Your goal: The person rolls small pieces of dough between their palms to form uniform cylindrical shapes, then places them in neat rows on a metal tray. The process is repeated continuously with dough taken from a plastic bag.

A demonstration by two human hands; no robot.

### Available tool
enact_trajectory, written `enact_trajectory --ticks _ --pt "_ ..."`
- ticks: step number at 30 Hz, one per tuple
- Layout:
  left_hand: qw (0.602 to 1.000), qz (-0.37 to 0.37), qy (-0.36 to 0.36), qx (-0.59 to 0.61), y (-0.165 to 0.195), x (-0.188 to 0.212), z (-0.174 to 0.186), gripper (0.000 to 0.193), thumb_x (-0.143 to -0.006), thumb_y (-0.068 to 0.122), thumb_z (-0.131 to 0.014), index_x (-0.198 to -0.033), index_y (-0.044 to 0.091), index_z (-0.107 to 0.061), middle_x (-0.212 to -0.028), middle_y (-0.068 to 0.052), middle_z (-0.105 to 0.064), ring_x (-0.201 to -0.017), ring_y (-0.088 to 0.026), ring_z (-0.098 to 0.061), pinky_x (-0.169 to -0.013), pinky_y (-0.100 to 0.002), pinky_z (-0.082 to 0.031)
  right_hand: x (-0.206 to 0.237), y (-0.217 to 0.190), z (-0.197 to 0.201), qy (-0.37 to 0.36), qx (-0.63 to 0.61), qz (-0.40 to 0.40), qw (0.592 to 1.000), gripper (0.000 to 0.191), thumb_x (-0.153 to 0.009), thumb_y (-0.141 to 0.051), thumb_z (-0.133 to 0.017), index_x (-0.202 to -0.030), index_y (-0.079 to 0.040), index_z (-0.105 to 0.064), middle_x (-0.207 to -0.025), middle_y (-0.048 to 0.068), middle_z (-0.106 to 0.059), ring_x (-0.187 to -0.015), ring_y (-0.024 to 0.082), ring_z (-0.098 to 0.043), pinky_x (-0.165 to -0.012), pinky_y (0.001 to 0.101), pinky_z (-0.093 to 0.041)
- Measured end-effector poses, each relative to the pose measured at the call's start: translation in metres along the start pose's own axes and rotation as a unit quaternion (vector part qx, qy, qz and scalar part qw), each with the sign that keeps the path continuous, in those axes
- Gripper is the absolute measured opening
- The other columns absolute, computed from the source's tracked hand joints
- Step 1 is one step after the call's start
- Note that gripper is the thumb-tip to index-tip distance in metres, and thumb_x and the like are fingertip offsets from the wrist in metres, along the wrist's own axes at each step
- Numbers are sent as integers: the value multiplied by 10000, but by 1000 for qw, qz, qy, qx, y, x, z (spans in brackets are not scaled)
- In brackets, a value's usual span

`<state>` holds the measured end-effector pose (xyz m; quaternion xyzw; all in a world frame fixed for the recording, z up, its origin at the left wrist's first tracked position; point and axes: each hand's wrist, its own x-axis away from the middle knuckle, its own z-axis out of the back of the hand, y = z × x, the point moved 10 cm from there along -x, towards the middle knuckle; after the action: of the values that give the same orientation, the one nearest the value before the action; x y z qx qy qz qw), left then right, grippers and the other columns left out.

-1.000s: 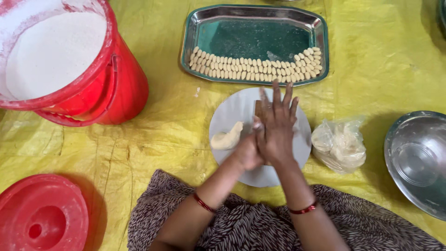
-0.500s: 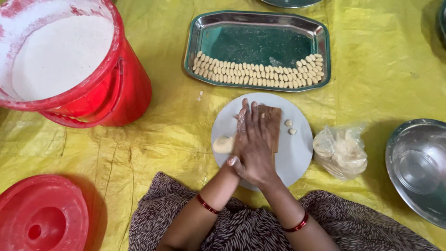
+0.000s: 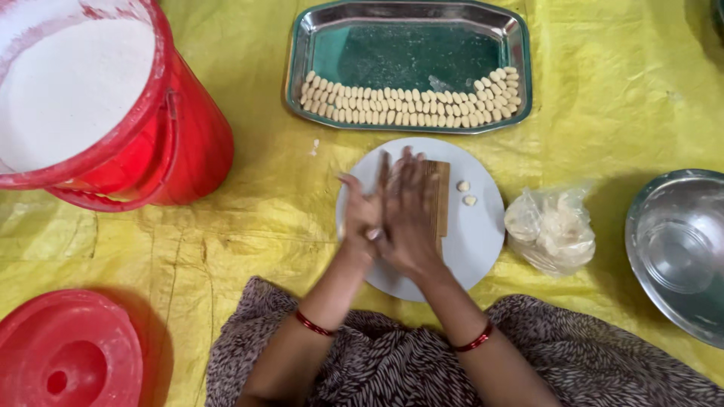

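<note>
We look down on our own two hands pressed palm to palm above a round white plate (image 3: 483,241) that lies on the yellow sheet (image 3: 264,226); the right hand (image 3: 411,215) lies on top with its fingers stretched flat and pointing away from us, and the left hand (image 3: 360,215) sits beneath and slightly to the left, only its thumb side and fingertips showing; both are flat rather than curled, but whether any dough sits between the palms we cannot tell, since the upper hand hides it. Under our hands, on the plate, stands a ridged wooden board (image 3: 440,197), its right edge showing past our fingers; just beside it, on the bare white of the plate, lie two small shaped dough pieces (image 3: 466,193), close together and apart from the board. Beyond the plate rests a rectangular steel tray (image 3: 520,45), and along its near side run rows of small pale dough shapes (image 3: 407,102). To the right of the plate, touching its edge or very near it, is a clear plastic bag (image 3: 554,226) holding pale dough; farther right sits a steel bowl (image 3: 679,249), partly cut off by the frame. At the upper left stands a red bucket (image 3: 188,143) filled with white flour (image 3: 68,90); its red lid (image 3: 68,354) lies flat at the lower left.
</note>
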<state>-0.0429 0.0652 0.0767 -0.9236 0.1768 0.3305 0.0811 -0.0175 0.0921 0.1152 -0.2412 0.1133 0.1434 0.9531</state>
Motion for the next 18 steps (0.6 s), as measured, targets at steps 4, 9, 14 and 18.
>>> enact_trajectory --ticks 4,9,14,18 --pt "960 3 192 -205 -18 22 26 760 -1089 618 -244 -1677 266 84 -1772 -10 137 -1648 -246 34 -1369 -463 -72 10 11 -32 -138 171 -44 975 1181 -844 -589 -509 -1638 13 125 -1686 285 145 -1538 432 199 -1236 607 103" --pt "955 94 134 -247 -32 9 -8 844 -1031 722 -203 -1697 279 66 -1778 -85 46 -1624 -284 -40 -1320 -484 -121 17 -31 -7 2 33 85 996 1209 -764 -492 -678 -1613 -116 96 -1678 301 67 -1552 412 174 -1308 611 90" --pt "961 103 111 -231 -44 -1 -19 794 -973 792 -172 -1612 383 62 -1714 38 114 -1487 -369 -253 -1144 -580 -378 11 -3 -10 -63 86 -4 994 965 -923 -769 -53 -1644 -134 41 -1734 255 85 -1593 418 179 -1324 626 55" --pt "958 191 205 -57 -61 15 19 986 -938 815 -124 -1713 208 -109 -1365 -142 -547 -1187 -234 -605 -997 -405 -548 19 -28 -24 -53 -43 104 992 1064 -915 -866 -85 -1645 -101 31 -1725 200 133 -1600 378 165 -1315 609 15"
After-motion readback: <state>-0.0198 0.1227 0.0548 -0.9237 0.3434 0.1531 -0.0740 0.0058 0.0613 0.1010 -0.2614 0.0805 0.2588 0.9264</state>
